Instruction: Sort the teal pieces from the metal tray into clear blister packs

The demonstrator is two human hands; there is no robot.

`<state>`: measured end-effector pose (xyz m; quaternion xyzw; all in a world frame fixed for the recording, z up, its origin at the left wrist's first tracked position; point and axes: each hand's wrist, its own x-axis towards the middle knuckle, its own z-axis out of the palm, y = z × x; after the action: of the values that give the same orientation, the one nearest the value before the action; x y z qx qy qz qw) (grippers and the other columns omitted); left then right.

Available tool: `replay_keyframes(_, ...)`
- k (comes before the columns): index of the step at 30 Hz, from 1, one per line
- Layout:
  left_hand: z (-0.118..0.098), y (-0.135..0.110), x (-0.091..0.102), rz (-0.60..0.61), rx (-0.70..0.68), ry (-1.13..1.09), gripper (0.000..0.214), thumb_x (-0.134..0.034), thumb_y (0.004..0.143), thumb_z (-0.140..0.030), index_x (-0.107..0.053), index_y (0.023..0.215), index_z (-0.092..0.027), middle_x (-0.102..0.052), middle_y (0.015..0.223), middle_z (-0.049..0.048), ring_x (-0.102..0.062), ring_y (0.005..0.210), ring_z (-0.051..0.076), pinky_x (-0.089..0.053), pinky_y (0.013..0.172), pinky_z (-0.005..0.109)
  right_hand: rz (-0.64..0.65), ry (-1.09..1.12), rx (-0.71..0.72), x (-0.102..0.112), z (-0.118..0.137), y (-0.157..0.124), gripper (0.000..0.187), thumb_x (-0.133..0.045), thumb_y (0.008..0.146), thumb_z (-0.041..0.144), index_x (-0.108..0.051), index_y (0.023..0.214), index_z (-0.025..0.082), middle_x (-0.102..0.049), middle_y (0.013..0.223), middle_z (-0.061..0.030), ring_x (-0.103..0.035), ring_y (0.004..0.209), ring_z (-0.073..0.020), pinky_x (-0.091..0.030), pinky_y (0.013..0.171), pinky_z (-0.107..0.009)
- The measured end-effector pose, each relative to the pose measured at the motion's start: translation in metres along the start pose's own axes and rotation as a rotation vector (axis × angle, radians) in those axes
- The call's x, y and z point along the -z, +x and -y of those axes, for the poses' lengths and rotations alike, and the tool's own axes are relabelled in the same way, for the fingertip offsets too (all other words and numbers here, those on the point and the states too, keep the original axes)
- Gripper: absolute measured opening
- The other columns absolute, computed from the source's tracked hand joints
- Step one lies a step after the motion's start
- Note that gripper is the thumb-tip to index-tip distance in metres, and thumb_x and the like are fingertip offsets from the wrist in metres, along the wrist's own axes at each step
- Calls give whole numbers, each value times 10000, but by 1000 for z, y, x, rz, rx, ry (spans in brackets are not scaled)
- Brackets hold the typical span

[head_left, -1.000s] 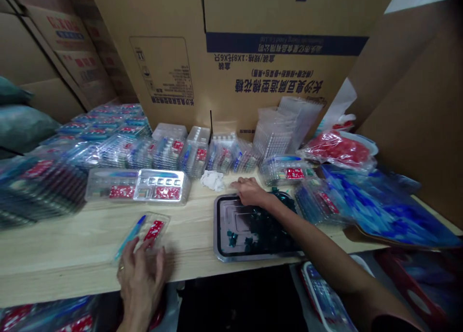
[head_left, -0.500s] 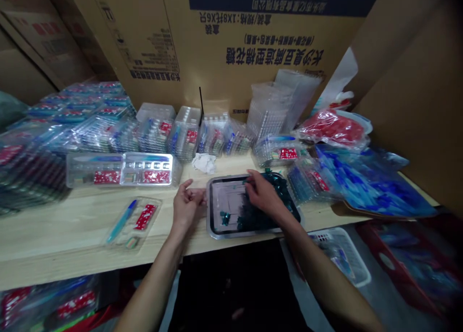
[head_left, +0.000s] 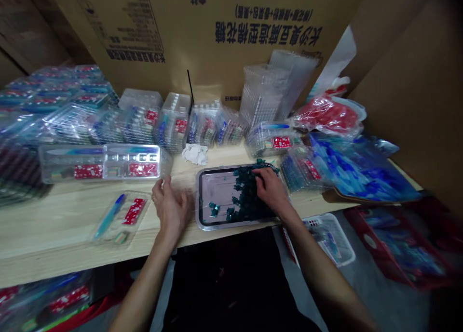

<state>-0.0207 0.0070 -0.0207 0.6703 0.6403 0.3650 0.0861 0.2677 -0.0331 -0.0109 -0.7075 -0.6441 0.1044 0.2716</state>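
On the table stands a shallow metal tray with a dark rim. Dark green, shiny small pieces are heaped over its right half, and a few lie loose at its lower left. My right hand is over the heap, fingers curled together at its far side; what they pinch is hidden. Left of the tray is my left hand, slightly blurred, with thumb and fingers apart and nothing plain between them. Farther left lies a clear plastic blister tray holding a blue pen, a red patterned packet and a small striped piece.
Filled clear trays stand in rows at left and behind. Empty clear trays are stacked at the back before a large cardboard box. At right are a red bag and a pile of blue pens. Crumpled white paper lies behind the tray.
My left hand has moved away from the tray's edge, its fingers spreading. My right hand stays over the green pieces, shifted slightly right across the heap. The whole view has shifted a little.
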Motion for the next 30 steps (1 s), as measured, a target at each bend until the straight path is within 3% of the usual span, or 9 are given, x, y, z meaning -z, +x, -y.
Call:
replay_keyframes(2,-11,-10,10,106,-274,59,368,-538,861,-218,-616,1216,-163,-537,1289,149,-495,1197,317,-422,1010,515,64,-158,-40,4,2,-8,405,-483,905,227,-586,1287,139,-585,1223,-182,-531,1121,-316,-435,969,-473)
replay_keyframes(4,-20,-19,13,386,-539,59,348,-504,856,-146,-669,1154,-221,-629,1174,109,-532,1130,298,-446,966,491,159,-274,-54,3,6,-16,532,-569,871,276,-515,1389,165,-515,1337,-218,-479,1172,-389,-437,931,-538)
replay_keyframes(7,-23,-29,2,666,-702,116,441,-479,821,-79,-670,1182,-246,-672,1101,104,-575,1040,284,-477,904,467,207,-287,-36,-7,16,-20,606,-581,839,198,-475,1436,184,-439,1410,-231,-440,1200,-410,-435,924,-540)
replay_keyframes(11,-20,-38,-27,606,-699,28,509,-398,823,-19,-617,1242,-207,-636,1168,114,-612,1009,236,-531,882,394,164,-137,37,-27,31,-15,559,-540,818,111,-525,1377,124,-505,1281,-196,-484,1142,-308,-422,984,-442)
replay_keyframes(16,-23,-39,-44,468,-594,-143,427,-430,867,-82,-550,1269,-160,-572,1125,123,-612,1017,218,-563,844,343,217,-6,142,-26,39,-2,330,-524,865,141,-661,1160,198,-566,1153,-116,-545,1041,-227,-455,923,-354)
replay_keyframes(19,-26,-34,-46,387,-534,-144,375,-443,884,-120,-577,1232,-160,-546,1089,119,-610,998,225,-567,822,355,162,-111,7,-9,26,19,229,-462,933,200,-677,1007,176,-586,1053,-122,-563,966,-231,-460,872,-355)
replay_keyframes(23,-35,-29,-45,208,-579,-147,368,-443,903,-125,-600,1233,-176,-539,1205,145,-571,1115,260,-528,918,425,-4,-311,-180,0,2,49,308,-468,921,184,-600,1187,105,-546,1192,-201,-511,1089,-302,-428,926,-434)
replay_keyframes(27,-43,-34,-46,293,-779,-79,351,-511,933,-246,-595,1273,-225,-560,1321,133,-516,1229,311,-461,1004,497,65,-241,38,-13,3,45,294,-467,843,41,-648,1067,98,-571,1165,-171,-502,1099,-257,-413,973,-379)
replay_keyframes(30,-45,-38,-51,385,-772,6,341,-500,956,-326,-600,1263,-213,-584,1313,139,-551,1189,317,-498,935,474,117,-107,234,-12,16,23,311,-481,837,44,-659,1076,132,-571,1195,-133,-513,1094,-213,-411,987,-321)
